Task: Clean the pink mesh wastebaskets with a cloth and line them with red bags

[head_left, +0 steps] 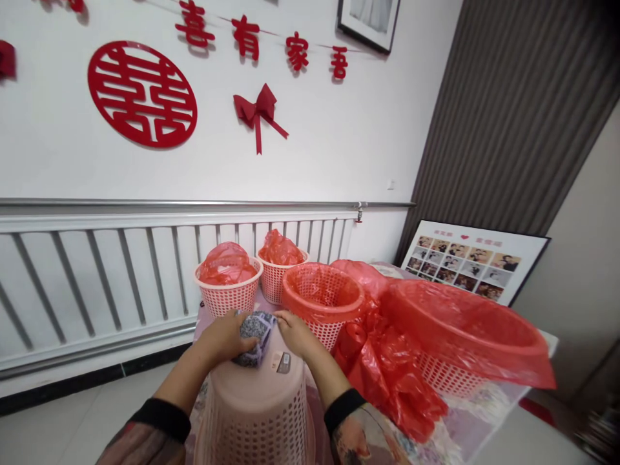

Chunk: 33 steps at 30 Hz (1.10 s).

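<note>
A pink plastic basket [256, 413] stands upside down in front of me, its flat bottom facing up. My left hand [225, 337] is closed on a grey speckled sponge [254, 336] and presses it onto the basket's bottom. My right hand [296, 332] rests on the far edge of that bottom, fingers curled against it, next to a small label [283, 361].
Three pink baskets lined with red plastic bags stand behind: one [227, 284], another [281, 265], a third [322, 300]. A large bag-lined basket [465, 342] lies at right with loose red bags [387, 374]. A white radiator [121, 271] runs along the wall. A framed photo collage [472, 261] leans at right.
</note>
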Motion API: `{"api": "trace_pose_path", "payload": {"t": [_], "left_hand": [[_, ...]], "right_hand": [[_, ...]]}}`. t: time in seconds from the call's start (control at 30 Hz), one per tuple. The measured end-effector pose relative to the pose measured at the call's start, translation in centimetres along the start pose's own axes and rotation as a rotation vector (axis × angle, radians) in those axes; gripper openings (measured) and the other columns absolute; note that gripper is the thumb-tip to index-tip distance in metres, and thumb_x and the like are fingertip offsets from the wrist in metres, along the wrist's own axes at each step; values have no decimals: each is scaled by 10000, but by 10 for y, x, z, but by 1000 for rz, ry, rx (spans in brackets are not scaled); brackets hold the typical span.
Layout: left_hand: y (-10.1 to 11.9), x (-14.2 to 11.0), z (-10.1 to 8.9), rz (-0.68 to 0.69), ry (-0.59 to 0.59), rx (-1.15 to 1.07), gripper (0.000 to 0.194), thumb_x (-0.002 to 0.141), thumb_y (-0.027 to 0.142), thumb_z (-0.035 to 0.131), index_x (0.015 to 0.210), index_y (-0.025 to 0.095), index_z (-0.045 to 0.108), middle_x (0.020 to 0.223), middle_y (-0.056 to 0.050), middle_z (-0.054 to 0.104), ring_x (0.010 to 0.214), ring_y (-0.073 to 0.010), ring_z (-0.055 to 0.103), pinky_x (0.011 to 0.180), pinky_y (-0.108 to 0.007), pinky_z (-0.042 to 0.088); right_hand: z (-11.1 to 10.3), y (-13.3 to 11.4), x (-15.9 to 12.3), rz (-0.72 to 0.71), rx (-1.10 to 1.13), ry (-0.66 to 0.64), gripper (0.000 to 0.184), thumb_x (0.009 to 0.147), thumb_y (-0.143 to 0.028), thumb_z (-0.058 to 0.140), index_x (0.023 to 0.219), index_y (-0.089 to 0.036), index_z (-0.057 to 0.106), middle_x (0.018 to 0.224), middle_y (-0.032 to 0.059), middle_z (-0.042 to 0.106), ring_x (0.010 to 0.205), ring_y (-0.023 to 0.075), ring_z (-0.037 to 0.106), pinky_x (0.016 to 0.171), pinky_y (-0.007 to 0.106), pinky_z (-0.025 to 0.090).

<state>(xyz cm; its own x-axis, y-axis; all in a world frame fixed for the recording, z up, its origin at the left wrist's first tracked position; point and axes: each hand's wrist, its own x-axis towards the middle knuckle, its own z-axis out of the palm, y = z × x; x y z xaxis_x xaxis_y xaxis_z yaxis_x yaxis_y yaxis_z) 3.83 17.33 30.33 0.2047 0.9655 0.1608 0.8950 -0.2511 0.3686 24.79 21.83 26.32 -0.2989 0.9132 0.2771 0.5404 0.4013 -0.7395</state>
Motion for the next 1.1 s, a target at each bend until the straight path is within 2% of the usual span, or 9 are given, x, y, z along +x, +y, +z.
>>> {"api": "trace_pose_path", "payload": {"t": [0.07,0.13,0.23,0.37,0.57,0.7,0.83,0.97,1.1], "left_hand": [[2,-1,-3,26,-10,21,535,795,368,624,1289,169,674,1217,-184,703,1111,-335,678,1019,-445,498],[7,-11,-3,21,12,61,461,814,331,571,1214,139,696,1233,-201,686,1161,-359,643,1046,-479,475],[15,-37,-1,18,33,111,414,810,296,537,1145,128,714,1289,-206,673,1231,-379,595,1091,-516,441],[32,-77,3,-6,26,135,454,803,331,552,1192,177,728,1351,-158,685,1292,-362,585,1138,-511,432],[62,-104,6,16,-195,82,561,724,340,633,1273,252,706,1466,-108,620,1369,-382,531,1179,-547,398],[65,-84,4,33,-95,105,445,804,321,548,1206,217,707,1351,-143,667,1258,-362,593,1103,-534,444],[55,-40,6,39,12,186,369,831,282,513,1136,175,692,1222,-154,682,1166,-363,609,1019,-505,475],[39,5,12,-23,70,205,349,865,307,521,1142,156,671,1195,-177,677,1158,-355,610,997,-475,473],[25,25,12,-106,138,167,337,899,336,510,1134,138,647,1180,-213,685,1101,-335,648,952,-455,489]], "right_hand": [[0,1,0,10,1,-1,392,950,-173,417,1197,-139,719,1255,134,736,1201,247,657,1082,399,459],[1,1,0,20,3,2,386,949,-170,420,1185,-148,725,1249,124,741,1196,245,661,1079,395,463],[1,-1,-2,40,5,9,384,941,-165,432,1186,-141,727,1249,127,741,1197,249,661,1079,391,463],[0,-3,-4,62,12,11,403,935,-161,423,1200,-120,724,1239,141,741,1181,253,668,1065,384,473],[-1,-3,-5,61,28,3,428,926,-152,396,1192,-154,731,1223,116,754,1135,245,688,1027,377,500],[0,-1,-4,57,36,9,427,930,-161,396,1194,-149,732,1224,128,751,1153,255,680,1042,384,487],[1,2,-2,45,52,4,392,923,-164,425,1165,-167,733,1191,106,760,1127,255,684,1028,393,496],[2,3,-2,34,65,21,369,938,-159,420,1132,-187,732,1206,97,752,1139,243,672,1046,392,480],[3,6,-3,51,71,46,353,953,-165,410,1085,-179,737,1174,115,755,1123,245,674,1045,394,475]]}}
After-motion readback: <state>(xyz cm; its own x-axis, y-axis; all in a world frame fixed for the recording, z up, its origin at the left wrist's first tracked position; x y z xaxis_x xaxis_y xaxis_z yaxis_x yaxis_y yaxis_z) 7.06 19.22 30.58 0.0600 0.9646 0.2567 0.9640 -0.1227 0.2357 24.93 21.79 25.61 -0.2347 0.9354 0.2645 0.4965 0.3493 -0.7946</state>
